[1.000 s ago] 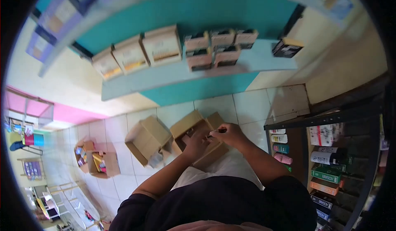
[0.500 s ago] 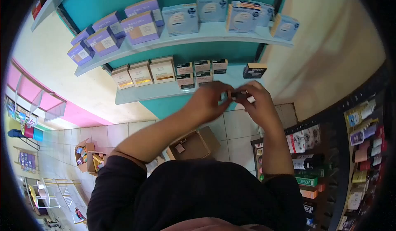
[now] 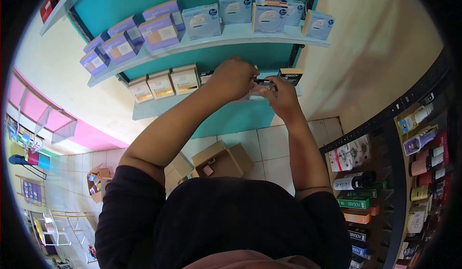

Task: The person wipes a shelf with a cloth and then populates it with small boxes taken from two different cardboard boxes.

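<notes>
Both hands meet over the lower shelf (image 3: 159,106). My left hand (image 3: 235,80) has its fingers bent around the left end of a small black and pale pink box (image 3: 261,87). At the box's right end, my right hand (image 3: 283,96) pinches it between thumb and fingers. A black box with a gold edge (image 3: 290,78) stands just right of the hands. To the left are cream boxes (image 3: 161,85); part of a small dark box (image 3: 206,76) shows beside my left wrist. The other small boxes are hidden behind my left hand.
Purple boxes (image 3: 160,32) and light blue boxes (image 3: 202,23) line the upper shelf (image 3: 231,34). An open carton (image 3: 224,161) lies on the tiled floor below. At right stands a dark rack (image 3: 394,165) of bottles and boxes.
Both hands have moved up and closer to the lower shelf with the small box, and now cover the small boxes there. The view has shifted slightly.
</notes>
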The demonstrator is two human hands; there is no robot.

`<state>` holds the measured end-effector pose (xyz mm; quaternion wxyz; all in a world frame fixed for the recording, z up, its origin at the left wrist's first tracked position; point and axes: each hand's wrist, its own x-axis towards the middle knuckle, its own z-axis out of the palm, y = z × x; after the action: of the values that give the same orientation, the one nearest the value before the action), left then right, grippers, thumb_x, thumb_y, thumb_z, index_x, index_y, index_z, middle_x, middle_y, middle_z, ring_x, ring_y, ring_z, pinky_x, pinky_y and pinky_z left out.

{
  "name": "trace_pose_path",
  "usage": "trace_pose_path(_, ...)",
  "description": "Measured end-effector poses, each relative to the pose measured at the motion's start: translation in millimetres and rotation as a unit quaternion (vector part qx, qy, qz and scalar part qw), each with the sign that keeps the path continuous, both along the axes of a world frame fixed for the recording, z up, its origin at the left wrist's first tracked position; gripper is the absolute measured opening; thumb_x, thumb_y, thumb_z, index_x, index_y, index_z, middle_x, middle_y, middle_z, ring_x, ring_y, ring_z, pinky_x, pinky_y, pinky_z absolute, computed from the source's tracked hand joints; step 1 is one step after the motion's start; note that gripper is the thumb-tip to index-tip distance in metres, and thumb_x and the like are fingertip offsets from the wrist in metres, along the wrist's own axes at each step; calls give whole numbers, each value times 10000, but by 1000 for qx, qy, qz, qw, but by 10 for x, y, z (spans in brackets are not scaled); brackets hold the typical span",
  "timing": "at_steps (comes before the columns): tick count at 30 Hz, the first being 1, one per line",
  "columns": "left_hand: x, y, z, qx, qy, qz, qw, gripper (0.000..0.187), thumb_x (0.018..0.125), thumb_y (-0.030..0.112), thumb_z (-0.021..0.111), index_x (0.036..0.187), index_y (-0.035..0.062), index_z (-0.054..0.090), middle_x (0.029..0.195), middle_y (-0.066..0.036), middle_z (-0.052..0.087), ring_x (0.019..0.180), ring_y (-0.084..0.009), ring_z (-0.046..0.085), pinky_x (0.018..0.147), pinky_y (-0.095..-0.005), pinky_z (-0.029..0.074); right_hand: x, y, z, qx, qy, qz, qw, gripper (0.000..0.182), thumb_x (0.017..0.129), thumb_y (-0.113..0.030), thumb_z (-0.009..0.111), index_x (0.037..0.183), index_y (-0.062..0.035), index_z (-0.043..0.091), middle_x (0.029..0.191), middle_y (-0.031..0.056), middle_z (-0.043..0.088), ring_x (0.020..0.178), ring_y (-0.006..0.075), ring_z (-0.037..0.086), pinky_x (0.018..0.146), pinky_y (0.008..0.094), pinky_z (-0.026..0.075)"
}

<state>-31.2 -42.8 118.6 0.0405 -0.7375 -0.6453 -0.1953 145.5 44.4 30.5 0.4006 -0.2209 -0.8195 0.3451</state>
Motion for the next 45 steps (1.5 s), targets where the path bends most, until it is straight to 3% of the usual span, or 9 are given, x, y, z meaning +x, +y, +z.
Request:
trace_pose_path(11,-54,116,98,-3,-8,-172,985,157,815,223,746,918,105,751,883,-114,730,944,-324,669,812,-422,538,85,-431,51,30,88,-146,985,259,741,-154,834,849,-22,638,779,79,622,641,170,623,591,304,511)
trace_pose_path(13,87,78,266,-105,-114,18,988,332,877,368,730,826,39,732,796,-112,707,772,-258,687,707,-383,538,80,-453,73,95,82,-188,974,255,742,-153,834,850,-32,638,775,72,619,641,183,627,591,310,517)
trace_pose_path(16,215,12,494,-226,-155,24,962,530,868,535,715,763,17,745,708,-89,705,635,-200,666,627,-350,536,12,-444,83,197,82,-239,947,255,739,-153,840,860,-49,641,769,60,615,651,206,638,584,326,526)
trace_pose_path(23,70,230,402,-236,-166,-18,957,493,832,498,732,711,21,757,695,-71,724,623,-154,665,632,-327,544,-41,-377,37,258,100,-225,934,280,727,-151,856,898,-51,658,742,48,614,615,210,636,545,324,520)
trace_pose_path(26,100,255,347,-242,-183,26,952,423,815,445,732,721,33,764,686,-98,717,625,-202,674,656,-360,552,-82,-401,-12,292,92,-234,923,292,726,-163,862,919,-51,673,726,45,611,595,204,631,538,314,516)
trace_pose_path(30,71,276,273,-167,-24,50,984,333,769,374,755,760,41,771,721,-169,709,676,-327,683,702,-428,557,-112,-355,-126,309,85,-221,921,305,732,-177,866,938,-45,684,756,49,645,614,193,639,554,314,520)
trace_pose_path(35,32,325,252,-174,78,26,981,301,714,299,809,836,27,765,829,-204,721,807,-366,708,750,-463,563,-124,-351,-139,32,60,-205,976,642,671,-267,911,1216,-47,654,1058,117,695,812,197,673,694,324,546)
trace_pose_path(38,57,376,227,-214,104,17,971,328,680,242,827,910,18,760,920,-183,730,870,-347,716,762,-446,580,-184,-307,-230,34,20,-189,981,795,647,-331,918,1313,-34,600,1129,137,673,867,215,665,746,348,549)
trace_pose_path(45,47,430,156,-194,117,23,974,300,701,233,824,903,22,759,932,-184,727,906,-348,711,778,-453,578,-404,-259,-469,77,28,-197,977,684,660,-349,901,1165,21,625,1000,129,683,862,267,657,767,392,540)
